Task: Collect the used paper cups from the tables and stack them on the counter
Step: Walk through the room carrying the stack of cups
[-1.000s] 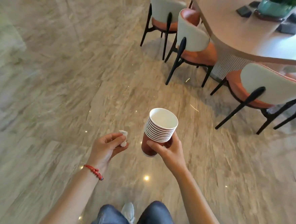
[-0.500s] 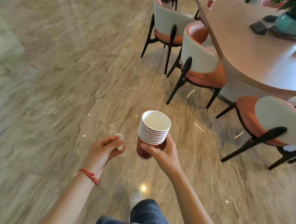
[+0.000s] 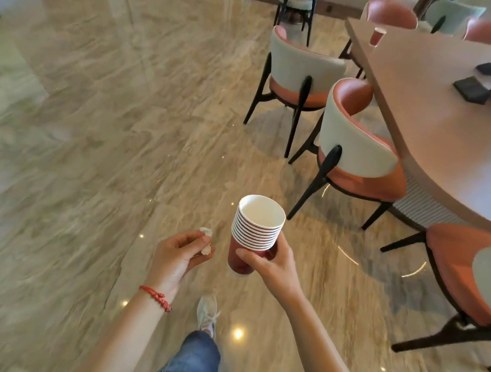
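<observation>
My right hand [image 3: 273, 264] grips a stack of several nested red paper cups [image 3: 254, 230], white inside, held upright over the floor in front of me. Just left of the stack, my left hand [image 3: 175, 253] pinches a small crumpled white scrap of paper [image 3: 206, 239] between thumb and fingers. One more red paper cup [image 3: 376, 36] stands alone near the far left end of the long wooden table [image 3: 434, 129] at the upper right.
Chairs with white backs and orange seats [image 3: 354, 152] line the table's near side, another [image 3: 297, 70] behind it and one [image 3: 470, 274] at the right. Dark flat items [image 3: 470, 89] lie on the table. Marble floor [image 3: 112, 118] stretches to the left. My shoe [image 3: 207, 314] is below.
The view has moved forward and tilted up along the table, bringing its far end and the lone cup into sight. Both hands keep their holds and have dropped slightly in the view.
</observation>
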`<state>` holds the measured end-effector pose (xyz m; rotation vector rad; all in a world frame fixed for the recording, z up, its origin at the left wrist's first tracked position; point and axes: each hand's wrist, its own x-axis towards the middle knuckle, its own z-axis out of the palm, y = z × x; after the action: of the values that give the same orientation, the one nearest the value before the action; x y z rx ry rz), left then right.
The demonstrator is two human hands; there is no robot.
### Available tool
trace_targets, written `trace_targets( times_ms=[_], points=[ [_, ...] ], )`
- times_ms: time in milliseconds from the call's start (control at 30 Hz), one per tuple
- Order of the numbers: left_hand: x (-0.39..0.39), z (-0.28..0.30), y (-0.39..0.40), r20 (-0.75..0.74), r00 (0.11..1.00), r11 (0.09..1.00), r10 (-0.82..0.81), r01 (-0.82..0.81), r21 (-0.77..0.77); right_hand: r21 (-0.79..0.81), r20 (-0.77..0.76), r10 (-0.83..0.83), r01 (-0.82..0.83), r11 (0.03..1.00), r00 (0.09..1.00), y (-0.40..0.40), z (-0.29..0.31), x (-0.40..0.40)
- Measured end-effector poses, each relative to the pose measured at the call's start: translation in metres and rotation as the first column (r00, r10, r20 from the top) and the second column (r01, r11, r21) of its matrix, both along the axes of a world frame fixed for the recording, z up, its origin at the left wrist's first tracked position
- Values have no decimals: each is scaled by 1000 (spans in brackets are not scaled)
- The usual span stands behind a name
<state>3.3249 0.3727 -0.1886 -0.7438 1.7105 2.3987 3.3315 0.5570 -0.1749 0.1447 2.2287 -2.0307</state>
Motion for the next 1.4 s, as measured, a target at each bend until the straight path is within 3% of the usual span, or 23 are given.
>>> trace_targets(
  times_ms=[400,733,1100,1400],
  points=[
    [-255,11,-38,11,999,999,-34,34,-24,-8,9,-41,41,999,999,-29,6,-254],
    [-465,-5,-46,40,999,1000,-9,10,-28,27,6,33,-33,999,999,-42,-17,-469],
    [-694,15,-64,9,1000,999,9,-9,-38,35,4,58,-58,998,998,-58,2,-711],
    [-905,15,-104,-18,998,997,-63,62,-46,6,-5,15,-15,1000,1000,-102,3,-906]
  ],
)
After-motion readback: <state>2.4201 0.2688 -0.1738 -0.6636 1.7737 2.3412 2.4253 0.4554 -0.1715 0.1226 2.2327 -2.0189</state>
